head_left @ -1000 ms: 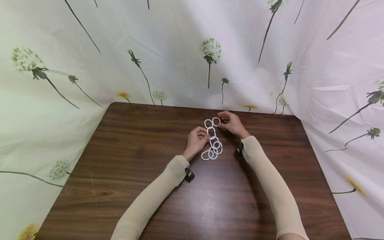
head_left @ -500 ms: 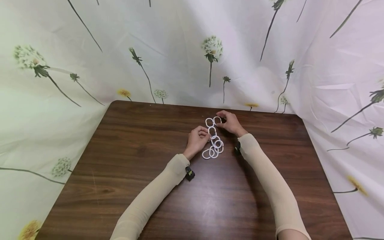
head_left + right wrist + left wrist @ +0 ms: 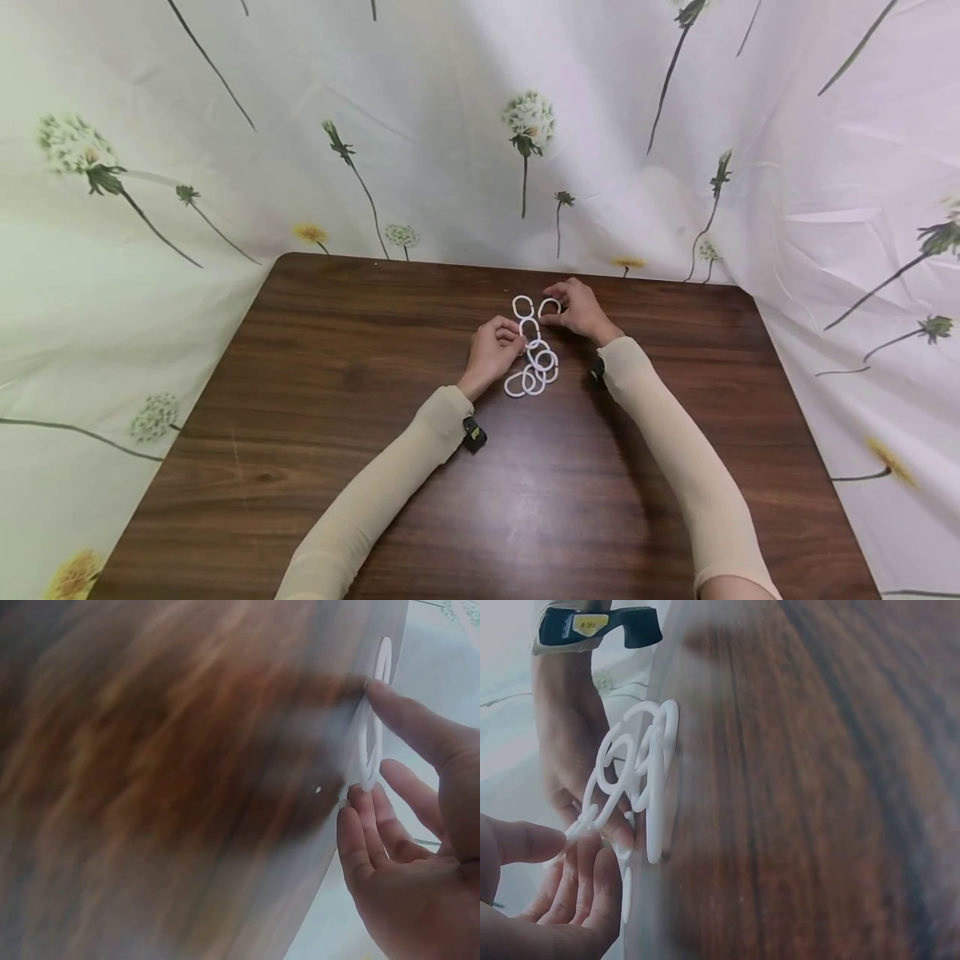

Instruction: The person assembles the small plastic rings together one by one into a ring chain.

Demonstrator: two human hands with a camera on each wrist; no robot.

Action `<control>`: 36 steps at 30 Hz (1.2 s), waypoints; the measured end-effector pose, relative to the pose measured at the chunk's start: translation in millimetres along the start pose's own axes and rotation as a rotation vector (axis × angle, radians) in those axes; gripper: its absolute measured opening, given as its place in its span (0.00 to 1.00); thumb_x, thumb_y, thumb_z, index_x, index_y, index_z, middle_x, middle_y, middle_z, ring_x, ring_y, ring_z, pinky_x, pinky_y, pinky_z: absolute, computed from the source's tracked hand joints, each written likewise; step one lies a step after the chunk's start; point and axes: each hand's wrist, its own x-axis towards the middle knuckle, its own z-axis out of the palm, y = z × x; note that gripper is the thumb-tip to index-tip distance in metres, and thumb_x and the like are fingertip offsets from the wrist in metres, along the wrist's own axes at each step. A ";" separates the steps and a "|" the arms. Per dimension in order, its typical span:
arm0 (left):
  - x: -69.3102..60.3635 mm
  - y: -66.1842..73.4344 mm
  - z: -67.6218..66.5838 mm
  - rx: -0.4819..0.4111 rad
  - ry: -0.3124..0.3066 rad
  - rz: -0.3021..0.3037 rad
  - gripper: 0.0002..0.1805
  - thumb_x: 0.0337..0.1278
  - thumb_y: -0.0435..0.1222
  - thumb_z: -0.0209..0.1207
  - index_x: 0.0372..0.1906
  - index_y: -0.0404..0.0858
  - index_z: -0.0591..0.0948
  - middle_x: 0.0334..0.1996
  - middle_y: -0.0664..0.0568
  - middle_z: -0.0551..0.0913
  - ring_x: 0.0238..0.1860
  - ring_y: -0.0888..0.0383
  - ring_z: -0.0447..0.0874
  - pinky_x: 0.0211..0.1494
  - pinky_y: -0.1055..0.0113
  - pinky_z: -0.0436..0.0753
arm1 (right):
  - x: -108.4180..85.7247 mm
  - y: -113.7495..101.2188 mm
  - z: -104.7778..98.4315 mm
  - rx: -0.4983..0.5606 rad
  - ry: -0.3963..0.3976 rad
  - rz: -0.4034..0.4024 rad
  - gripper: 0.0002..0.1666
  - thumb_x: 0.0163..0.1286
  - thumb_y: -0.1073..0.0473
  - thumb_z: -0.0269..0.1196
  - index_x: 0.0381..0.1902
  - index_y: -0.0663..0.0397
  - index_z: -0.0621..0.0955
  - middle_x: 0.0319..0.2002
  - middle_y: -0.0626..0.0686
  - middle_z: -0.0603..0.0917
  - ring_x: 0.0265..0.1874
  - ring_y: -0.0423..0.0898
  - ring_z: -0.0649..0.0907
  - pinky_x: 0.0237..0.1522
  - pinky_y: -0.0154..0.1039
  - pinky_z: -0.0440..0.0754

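Note:
Several oval white plastic rings, linked into a chain [image 3: 542,362], lie on the brown wooden table [image 3: 337,383]. The left hand [image 3: 495,354] pinches a ring [image 3: 529,331] near the chain's far part between thumb and fingers; the left wrist view shows the looped rings [image 3: 649,765] just beyond those fingertips. At the chain's far end lies one more white ring [image 3: 522,307]. To its right, the right hand [image 3: 581,312] holds a separate white ring [image 3: 550,307] by thumb and fingers. In the right wrist view that ring [image 3: 370,742] stands edge-on between the thumb and fingertips.
A white cloth with printed dandelions [image 3: 450,125] hangs behind and on both sides of the table. The table's far edge runs close behind the right hand. Black wrist-camera straps [image 3: 474,435] sit over cream sleeves [image 3: 390,483].
The ring in the right hand has moved slightly to the right, and a gap now shows between it and the chain's far-end ring. The left hand has stayed nearly still.

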 end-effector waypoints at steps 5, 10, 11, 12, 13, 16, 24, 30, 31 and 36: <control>-0.7 -0.8 0.9 -0.006 -0.001 -0.003 0.09 0.60 0.28 0.65 0.45 0.32 0.82 0.37 0.38 0.92 0.35 0.53 0.93 0.35 0.78 0.83 | -4.7 4.5 -2.1 0.006 -0.016 0.007 0.32 0.59 0.56 0.79 0.58 0.63 0.84 0.50 0.63 0.85 0.47 0.59 0.86 0.52 0.50 0.84; -1.9 0.9 1.1 0.003 -0.001 0.004 0.09 0.60 0.29 0.65 0.45 0.32 0.82 0.37 0.39 0.92 0.36 0.52 0.93 0.36 0.76 0.84 | -8.3 7.4 -4.6 0.036 -0.030 0.034 0.32 0.61 0.55 0.78 0.60 0.61 0.82 0.52 0.62 0.87 0.48 0.57 0.86 0.53 0.49 0.84; -2.0 0.9 1.3 0.005 -0.002 0.003 0.09 0.61 0.29 0.65 0.45 0.32 0.82 0.37 0.39 0.92 0.36 0.51 0.93 0.37 0.76 0.85 | -9.3 7.7 -5.2 0.041 -0.030 0.032 0.31 0.62 0.55 0.77 0.60 0.62 0.82 0.52 0.62 0.87 0.48 0.58 0.86 0.53 0.49 0.84; -2.1 0.8 1.5 0.004 -0.004 0.003 0.09 0.61 0.29 0.66 0.45 0.32 0.82 0.37 0.39 0.92 0.37 0.50 0.94 0.37 0.76 0.85 | -10.3 8.0 -5.9 0.050 -0.028 0.030 0.30 0.63 0.55 0.77 0.60 0.62 0.82 0.52 0.62 0.87 0.48 0.58 0.87 0.53 0.49 0.84; -2.0 0.7 1.6 0.002 -0.004 0.002 0.09 0.61 0.29 0.66 0.45 0.32 0.82 0.37 0.39 0.92 0.37 0.50 0.94 0.37 0.76 0.85 | -11.6 7.8 -6.9 0.058 -0.024 0.026 0.29 0.64 0.56 0.76 0.60 0.63 0.82 0.52 0.63 0.88 0.48 0.58 0.87 0.53 0.49 0.84; -2.1 0.0 2.0 -0.009 -0.003 0.000 0.09 0.61 0.29 0.66 0.45 0.32 0.82 0.36 0.38 0.92 0.38 0.49 0.94 0.37 0.76 0.85 | -15.6 7.6 -9.7 0.088 -0.003 -0.009 0.24 0.67 0.58 0.72 0.57 0.65 0.83 0.48 0.64 0.89 0.43 0.58 0.88 0.48 0.47 0.85; -3.5 -2.8 2.2 -0.016 0.000 0.005 0.08 0.62 0.28 0.65 0.45 0.31 0.82 0.36 0.38 0.92 0.35 0.52 0.93 0.37 0.75 0.86 | -26.5 6.2 -13.5 0.129 0.002 0.024 0.11 0.74 0.65 0.62 0.50 0.65 0.85 0.39 0.61 0.88 0.30 0.46 0.85 0.32 0.33 0.81; -4.8 -3.5 1.4 -0.023 -0.001 -0.002 0.09 0.62 0.28 0.65 0.46 0.30 0.82 0.37 0.37 0.92 0.37 0.45 0.94 0.37 0.75 0.86 | -31.1 7.4 -11.9 0.187 -0.012 0.082 0.12 0.75 0.67 0.63 0.53 0.67 0.84 0.44 0.66 0.88 0.33 0.52 0.88 0.34 0.34 0.87; -4.9 -3.3 1.3 -0.023 -0.001 0.000 0.09 0.62 0.28 0.65 0.46 0.30 0.82 0.37 0.37 0.92 0.37 0.45 0.94 0.37 0.74 0.87 | -31.9 7.5 -12.2 0.192 -0.004 0.081 0.12 0.75 0.67 0.63 0.53 0.67 0.84 0.45 0.66 0.88 0.34 0.53 0.89 0.34 0.34 0.88; -3.5 -2.5 1.3 -0.029 -0.002 0.017 0.09 0.62 0.27 0.65 0.46 0.29 0.82 0.37 0.36 0.92 0.37 0.45 0.94 0.37 0.75 0.87 | -35.2 7.1 -16.3 0.203 0.051 0.069 0.12 0.76 0.66 0.63 0.53 0.64 0.85 0.46 0.65 0.89 0.37 0.57 0.90 0.37 0.38 0.89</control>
